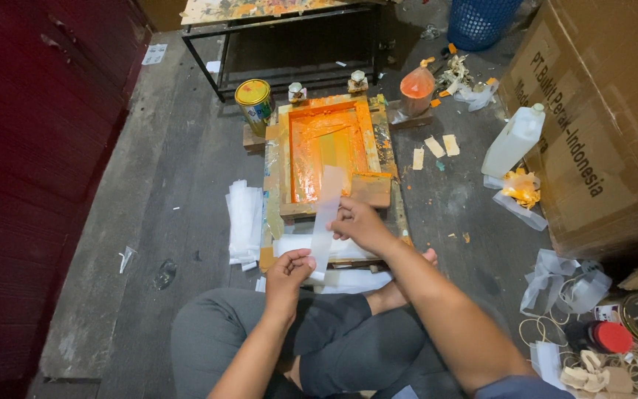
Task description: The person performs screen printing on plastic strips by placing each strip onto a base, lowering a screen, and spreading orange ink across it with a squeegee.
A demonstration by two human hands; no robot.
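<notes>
Left hand [289, 267] pinches near end of translucent strip [326, 222], right hand [359, 224] pinches its side; strip likely sags onto wet orange screen frame [331, 148], smearing.

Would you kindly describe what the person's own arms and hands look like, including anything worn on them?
Both forearms are bare. The left hand and right hand wear no gloves, and no rings, watch or bracelet are visible. A dark blue-grey sleeve edge shows at the right upper arm. No sleeve shows on the left arm.

yellow-lidded paint can [253, 101] by the frame | white jug [512, 140] right (beside a cardboard box [599, 111]) | blue basket [478, 21] | red lid [612, 337]
</notes>
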